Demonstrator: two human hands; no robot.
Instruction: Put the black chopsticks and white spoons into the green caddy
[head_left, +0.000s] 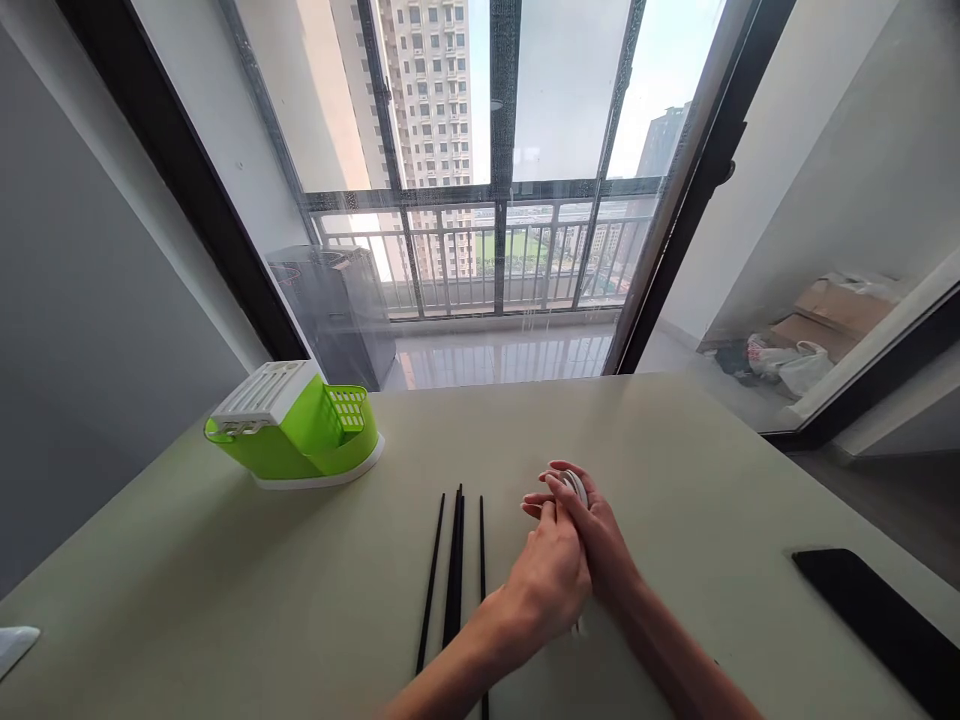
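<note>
White round-ended stack [576, 486]: rounded end points away from wearer, long axis mostly hidden. Right hand [602, 532] curls closed round it; left hand [551, 572] overlaps, grip cannot be told.

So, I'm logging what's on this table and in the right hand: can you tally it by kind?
Green-and-white holder: 1
Thin black sticks: at least 4 (the middle ones lie too close to separate)
White item in the right hand: at least 1, mostly hidden
Flat black object: 1
White object at the left edge: 1
Total: at least 8
</note>
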